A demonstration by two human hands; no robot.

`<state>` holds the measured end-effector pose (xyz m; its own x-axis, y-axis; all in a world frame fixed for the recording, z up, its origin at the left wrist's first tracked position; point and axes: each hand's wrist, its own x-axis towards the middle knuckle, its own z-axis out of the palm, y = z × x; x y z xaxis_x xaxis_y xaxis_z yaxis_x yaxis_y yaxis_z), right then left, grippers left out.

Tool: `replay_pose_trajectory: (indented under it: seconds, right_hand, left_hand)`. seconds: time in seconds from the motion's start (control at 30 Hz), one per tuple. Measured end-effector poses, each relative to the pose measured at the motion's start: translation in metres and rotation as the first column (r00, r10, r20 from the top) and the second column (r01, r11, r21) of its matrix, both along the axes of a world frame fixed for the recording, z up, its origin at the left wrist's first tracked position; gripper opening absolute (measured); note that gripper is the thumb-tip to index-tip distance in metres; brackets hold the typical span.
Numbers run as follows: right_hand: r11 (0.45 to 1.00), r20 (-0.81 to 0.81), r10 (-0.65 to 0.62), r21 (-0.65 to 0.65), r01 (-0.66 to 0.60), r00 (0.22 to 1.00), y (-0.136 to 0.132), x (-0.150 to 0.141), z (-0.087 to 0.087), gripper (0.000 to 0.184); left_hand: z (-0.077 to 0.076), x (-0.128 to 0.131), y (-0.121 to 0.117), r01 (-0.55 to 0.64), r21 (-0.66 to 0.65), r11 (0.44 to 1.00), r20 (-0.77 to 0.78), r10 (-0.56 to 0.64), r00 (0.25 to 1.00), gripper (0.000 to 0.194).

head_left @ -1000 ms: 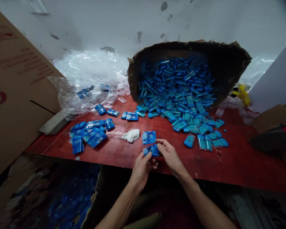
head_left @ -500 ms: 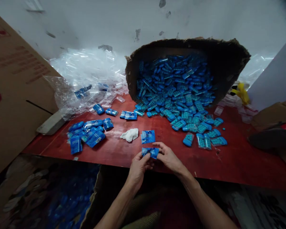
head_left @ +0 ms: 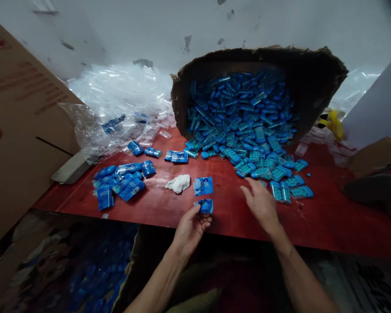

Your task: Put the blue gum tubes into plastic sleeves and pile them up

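Observation:
Between the thumb and fingers of my left hand (head_left: 191,227), at the table's front edge, is a small blue printed wrapper (head_left: 205,206). Another blue printed packet (head_left: 203,186) lies flat just beyond it. My right hand (head_left: 261,204) is over the table to the right, its thumb and fingers apart, slightly blurred. It partly covers a small clear plastic case; whether the fingers touch it I cannot tell. Beside that hand lie clear cases with blue ends and rows of turquoise balls (head_left: 275,191). A crumpled white cloth (head_left: 178,184) rests left of the flat packet.
A torn-edged cardboard box (head_left: 316,93) on its side spills many filled cases onto the red table (head_left: 169,208). Wrapped blue packs (head_left: 128,187) are heaped at left, before a clear plastic bag (head_left: 91,130). A large carton (head_left: 26,130) stands far left; a yellow object (head_left: 336,125) lies back right.
My right hand has let go of the blue wrapper and moved right to the filled cases. My left hand keeps hold of the wrapper in nearly the same spot.

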<state>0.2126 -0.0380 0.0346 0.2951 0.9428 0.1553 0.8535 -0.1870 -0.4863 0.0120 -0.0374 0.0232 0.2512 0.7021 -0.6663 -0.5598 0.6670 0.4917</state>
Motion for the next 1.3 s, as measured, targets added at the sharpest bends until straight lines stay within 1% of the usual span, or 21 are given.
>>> replay_pose_trajectory:
  seconds: [0.03,0.07,0.1,0.13,0.2,0.27,0.3,0.37,0.4,0.43,0.47,0.5,0.53,0.6,0.63,0.67,0.73,0.83,1.0,1.17,1.3]
  right_hand:
    - [0.99,0.134,-0.121,-0.058,0.129,0.984,0.002,0.011,-0.002,0.037]
    - [0.968,0.236,-0.197,-0.109,0.227,0.952,0.003,0.019,-0.005,0.039]
    - [0.944,0.309,-0.237,-0.149,0.293,0.921,0.004,0.024,-0.009,0.04]
    - [0.929,0.351,-0.254,-0.172,0.328,0.902,0.004,0.025,-0.012,0.039]
    - [0.935,0.352,-0.224,-0.186,0.303,0.909,0.004,0.019,-0.019,0.035]
    - [0.966,0.264,-0.159,-0.159,0.205,0.951,0.005,0.008,-0.024,0.034]
    - [0.98,0.182,-0.121,-0.136,0.147,0.976,0.005,0.003,-0.025,0.035]
    - [0.995,-0.079,-0.053,-0.084,0.047,0.995,0.006,-0.004,-0.025,0.035]
    - [0.998,-0.248,-0.026,-0.068,0.009,0.968,0.006,-0.006,-0.024,0.035]
    - [0.998,-0.42,0.002,-0.062,-0.031,0.907,0.006,-0.007,-0.022,0.035]
    - [0.996,-0.574,0.03,-0.055,-0.075,0.818,0.004,-0.008,-0.019,0.036]
    - [0.991,-0.695,0.06,-0.044,-0.125,0.717,0.002,-0.01,-0.015,0.037]
    - [0.984,-0.779,0.092,-0.025,-0.177,0.62,-0.001,-0.013,-0.01,0.039]
    - [0.961,-0.866,0.161,0.027,-0.276,0.473,-0.009,-0.02,0.002,0.04]
    - [0.949,-0.883,0.187,0.049,-0.311,0.431,-0.012,-0.024,0.007,0.039]
    - [0.94,-0.89,0.202,0.059,-0.337,0.409,-0.015,-0.028,0.013,0.038]
    - [0.926,-0.886,0.221,0.06,-0.372,0.408,-0.019,-0.035,0.021,0.036]
    - [0.916,-0.863,0.245,0.058,-0.396,0.441,-0.02,-0.04,0.027,0.033]
    - [0.916,-0.842,0.261,0.063,-0.395,0.471,-0.021,-0.041,0.026,0.035]
    - [0.922,-0.768,0.28,0.049,-0.383,0.576,-0.026,-0.042,0.027,0.035]
    - [0.916,-0.737,0.299,0.045,-0.398,0.606,-0.029,-0.043,0.029,0.036]
  left_hand:
    - [0.0,-0.001,0.001,-0.003,-0.036,0.999,0.023,0.004,1.0,0.013]
    - [0.001,-0.002,0.001,-0.005,-0.062,0.998,0.042,0.008,0.999,0.014]
    - [0.001,-0.002,0.002,-0.006,-0.081,0.997,0.058,0.01,0.998,0.014]
    - [0.001,-0.003,0.002,-0.002,-0.094,0.996,0.069,0.009,0.998,0.014]
    - [0.002,-0.003,0.002,0.01,-0.11,0.994,0.079,-0.001,0.997,0.012]
    - [0.003,-0.002,0.002,0.018,-0.113,0.993,0.087,-0.008,0.996,0.012]
    - [0.003,-0.002,0.002,0.02,-0.112,0.994,0.098,-0.009,0.995,0.013]
    - [0.004,-0.002,0.002,0.021,-0.107,0.994,0.13,-0.007,0.992,0.015]
    - [0.004,-0.002,0.002,0.02,-0.104,0.994,0.145,-0.005,0.989,0.016]
    - [0.004,-0.002,0.001,0.019,-0.1,0.995,0.154,-0.003,0.988,0.016]
    - [0.004,-0.002,0.001,0.017,-0.096,0.995,0.158,-0.002,0.987,0.016]
    - [0.004,-0.002,0.001,0.015,-0.093,0.996,0.158,0.0,0.987,0.016]
    - [0.004,-0.001,0.001,0.013,-0.09,0.996,0.156,0.001,0.988,0.016]
    - [0.003,-0.001,0.0,0.01,-0.085,0.996,0.151,0.003,0.989,0.016]
    - [0.003,-0.001,0.0,0.011,-0.081,0.997,0.151,0.001,0.988,0.015]
    - [0.004,-0.001,0.0,0.014,-0.075,0.997,0.152,-0.003,0.988,0.015]
    - [0.004,-0.001,-0.001,0.025,-0.056,0.998,0.155,-0.016,0.988,0.014]
    - [0.004,-0.001,-0.002,0.033,-0.033,0.999,0.149,-0.028,0.989,0.013]
    - [0.003,-0.001,-0.004,0.026,-0.012,1.0,0.122,-0.024,0.992,0.015]
    - [0.006,0.0,-0.004,-0.004,0.021,1.0,0.078,0.002,0.997,0.017]
    - [0.007,0.001,-0.004,0.004,0.05,0.999,0.07,-0.007,0.997,0.019]
